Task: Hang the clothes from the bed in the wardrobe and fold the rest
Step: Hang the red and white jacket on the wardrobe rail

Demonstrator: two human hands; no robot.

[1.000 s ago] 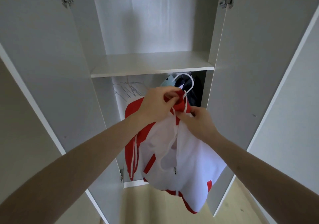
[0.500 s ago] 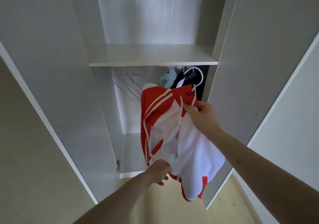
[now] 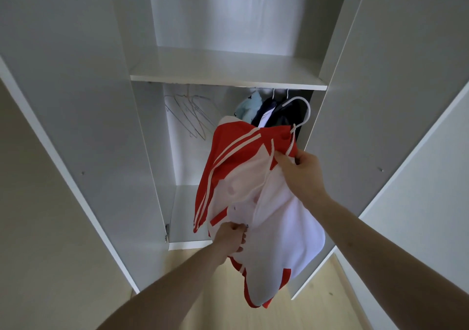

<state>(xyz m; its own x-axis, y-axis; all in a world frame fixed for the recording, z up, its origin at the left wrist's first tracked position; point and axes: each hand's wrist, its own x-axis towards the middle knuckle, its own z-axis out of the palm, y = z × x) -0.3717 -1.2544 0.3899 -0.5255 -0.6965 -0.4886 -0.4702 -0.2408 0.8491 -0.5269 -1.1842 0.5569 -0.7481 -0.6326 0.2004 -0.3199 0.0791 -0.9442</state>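
Jacket [image 3: 253, 182] before wardrobe [image 3: 228, 75]; empty hangers [image 3: 187, 113] behind, left.

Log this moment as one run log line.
right hand holds jacket collar | left hand pinches zipper | hanger unhung

Jacket [image 3: 243, 177] red/white w/ white stripes; hanger [image 3: 305, 108] white; wardrobe [image 3: 228, 73] white; floor [image 3: 317, 312] lt wood.

This is a bedroom or dressing corner in a home: a tall white wardrobe [image 3: 142, 126] stands with both doors open, a shelf [image 3: 228, 72] across it, bare wire hangers [image 3: 189, 112] and hung clothes [image 3: 266, 111] below the shelf, and pale wood flooring [image 3: 317, 312] underfoot.
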